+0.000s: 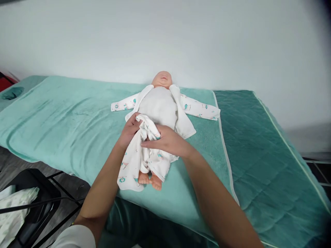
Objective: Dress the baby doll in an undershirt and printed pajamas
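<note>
A baby doll (164, 79) lies on its back on a green covered bed, its feet toward me. It wears an open white jacket (187, 130) with printed sleeves spread out to both sides, over a plain white front. My left hand (130, 129) grips the bunched waist of white printed baby trousers (129, 172) over the doll's lower body. From the other side my right hand (168, 140) holds the same cloth, fingers partly inside the folds. One trouser leg hangs flat on the left; both doll feet (150, 179) show at the bottom.
A light green towel (64, 113) covers the bed, with a darker quilted cover (258, 148) at the right. A white wall stands behind. At lower left is a black chair (49, 199) with printed cloth (18, 206) on it.
</note>
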Demonstrator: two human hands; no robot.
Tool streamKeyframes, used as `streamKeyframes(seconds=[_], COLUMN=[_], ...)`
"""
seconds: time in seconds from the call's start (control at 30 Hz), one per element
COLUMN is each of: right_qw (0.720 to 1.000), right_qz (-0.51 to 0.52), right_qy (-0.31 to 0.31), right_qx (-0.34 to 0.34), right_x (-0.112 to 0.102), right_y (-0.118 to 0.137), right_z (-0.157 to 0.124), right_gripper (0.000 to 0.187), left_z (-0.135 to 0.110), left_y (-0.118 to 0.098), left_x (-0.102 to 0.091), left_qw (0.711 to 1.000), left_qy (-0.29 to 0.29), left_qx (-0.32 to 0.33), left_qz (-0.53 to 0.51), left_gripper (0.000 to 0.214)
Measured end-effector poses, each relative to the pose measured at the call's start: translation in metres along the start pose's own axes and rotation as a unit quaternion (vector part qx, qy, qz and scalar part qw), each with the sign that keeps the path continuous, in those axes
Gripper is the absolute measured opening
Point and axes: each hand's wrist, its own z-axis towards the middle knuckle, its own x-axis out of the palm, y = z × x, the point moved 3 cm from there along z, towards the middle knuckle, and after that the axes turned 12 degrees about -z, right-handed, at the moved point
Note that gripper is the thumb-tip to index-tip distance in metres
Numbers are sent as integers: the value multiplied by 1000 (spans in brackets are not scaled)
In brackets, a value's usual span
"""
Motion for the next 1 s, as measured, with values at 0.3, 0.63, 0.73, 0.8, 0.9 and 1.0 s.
streamKeyframes(seconds=[0.3, 0.63, 0.73, 0.8, 0.9, 1.0], right_qw=[987, 999, 993, 977, 958, 955], right_qz=[121, -8, 70, 140, 180, 185], right_qy=[-93, 9, -73, -148, -215, -223], right_qx=[54, 40, 56, 61, 63, 60], right_x=[-1, 6, 3, 1, 0, 1], right_y=[-11, -1, -9, -14, -20, -22], right_z=[-2, -4, -3, -1, 0, 2], right_gripper=[31, 28, 28, 32, 35, 35], left_z=[-6, -6, -6, -6, -8, -10], left_y=[-1, 0, -2, -4, -6, -7], left_x=[7, 8, 3, 0, -1, -2], left_qw=[999, 997, 998, 997, 985, 979], left_qy=[38, 2, 17, 59, 140, 155], left_qx=[-10, 37, 23, -16, -81, -120], left_qz=[28, 65, 62, 54, 57, 54], left_gripper=[40, 31, 39, 50, 60, 54])
